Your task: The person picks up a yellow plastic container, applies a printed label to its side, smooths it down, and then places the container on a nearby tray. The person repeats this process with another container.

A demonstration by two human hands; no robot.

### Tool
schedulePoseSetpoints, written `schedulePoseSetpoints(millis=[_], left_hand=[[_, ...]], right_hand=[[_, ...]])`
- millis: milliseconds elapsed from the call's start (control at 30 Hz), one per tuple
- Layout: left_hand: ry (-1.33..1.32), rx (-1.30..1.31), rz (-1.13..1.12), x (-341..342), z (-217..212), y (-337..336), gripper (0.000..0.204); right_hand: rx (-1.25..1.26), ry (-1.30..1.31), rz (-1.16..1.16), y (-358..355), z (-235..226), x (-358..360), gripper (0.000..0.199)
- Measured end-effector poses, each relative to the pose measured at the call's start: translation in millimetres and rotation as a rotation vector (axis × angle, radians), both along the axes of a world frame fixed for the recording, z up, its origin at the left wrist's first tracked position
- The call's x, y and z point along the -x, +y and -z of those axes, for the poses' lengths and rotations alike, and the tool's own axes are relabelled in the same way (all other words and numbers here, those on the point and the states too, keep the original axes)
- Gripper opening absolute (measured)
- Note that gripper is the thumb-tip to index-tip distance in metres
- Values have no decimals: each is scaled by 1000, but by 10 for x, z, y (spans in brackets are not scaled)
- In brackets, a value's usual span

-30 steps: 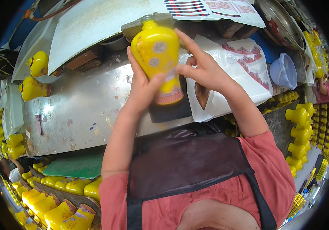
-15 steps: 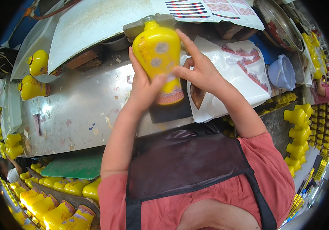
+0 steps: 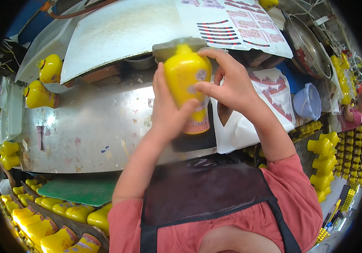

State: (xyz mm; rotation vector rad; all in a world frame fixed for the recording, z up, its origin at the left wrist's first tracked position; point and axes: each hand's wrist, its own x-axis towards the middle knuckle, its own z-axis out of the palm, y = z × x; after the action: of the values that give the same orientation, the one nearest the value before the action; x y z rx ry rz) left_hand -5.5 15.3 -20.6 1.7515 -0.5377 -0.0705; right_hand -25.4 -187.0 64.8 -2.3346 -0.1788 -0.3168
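From the head camera, looking down: a person in a red top and dark apron [image 3: 206, 196] works at a scuffed metal table [image 3: 84, 135]. A yellow bottle [image 3: 183, 71] is between the two hands, near the middle of the table, its neck pointing away from the person, beside a grey block [image 3: 162, 52]. Grey-purple patches mark its front and a pink patterned band circles its base, above a black mat [image 3: 195, 143].

The left hand [image 3: 169, 105] grips the bottle's left side, thumb across the lower front, fingers along the edge. The right hand [image 3: 236, 84] has thumb and index finger spread apart, the index finger at the shoulder near the neck, the thumb against the front.

To the right lie a white sheet [image 3: 240, 134] with pink patterned strips and a pale blue bucket [image 3: 307, 102]. At far left, two more yellow bottles [image 3: 39, 95] lie tilted.
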Motion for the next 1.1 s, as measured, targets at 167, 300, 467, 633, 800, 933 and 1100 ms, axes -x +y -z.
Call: schedulePoseSetpoints(millis=[167, 300, 467, 633, 800, 933, 1100], left_hand=[[-108, -79, -72, -16, 9, -75, 102], [-83, -26, -69, 1, 24, -94, 103], [-71, -2, -60, -1, 18, -92, 103], [-334, -153, -120, -50, -46, -6, 99], [-427, -265, -85, -123, -65, -58, 93], [-440, -245, -88, -126, -57, -71, 93], [-443, -285, -108, -102, -95, -87, 98]], right_hand=[[-16, 185, 58, 57, -120, -155, 61], [2, 225, 64, 45, -121, -184, 63], [5, 229, 48, 30, -149, -168, 62], [160, -74, -100, 8, -133, -140, 43], [433, -291, -226, 6, -14, -151, 46], [459, -211, -183, -1, -25, -131, 46], [477, -127, -147, 5, -131, -104, 46]])
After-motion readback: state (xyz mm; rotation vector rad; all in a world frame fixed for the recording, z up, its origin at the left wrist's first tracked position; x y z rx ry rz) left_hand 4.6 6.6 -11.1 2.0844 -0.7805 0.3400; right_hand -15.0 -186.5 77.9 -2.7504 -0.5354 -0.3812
